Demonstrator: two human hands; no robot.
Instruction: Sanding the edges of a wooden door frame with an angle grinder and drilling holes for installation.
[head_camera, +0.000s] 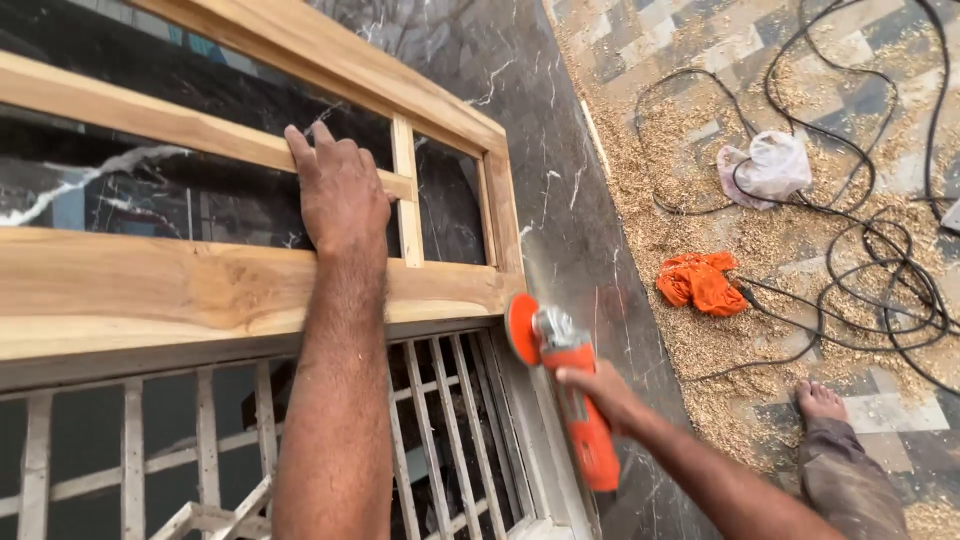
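Up against the right-hand end of the pale wooden window frame, the left hand lies flat with fingers spread over a thin cross rail, pressing rather than gripping anything. The right hand is wrapped tight around the body of an orange angle grinder with a round orange sanding disc, and the disc sits right at the frame's lower right corner, touching or just off the wood, can't tell which.

What worries me: one-handed grinder on a corner can catch the edge and kick toward that left forearm, which is close by. A slip would also gouge the broad bottom rail. Then there's the bare foot on the sawdust-covered tiled floor near the tangled black cables, so tripping or snagging the cord looks quite possible.
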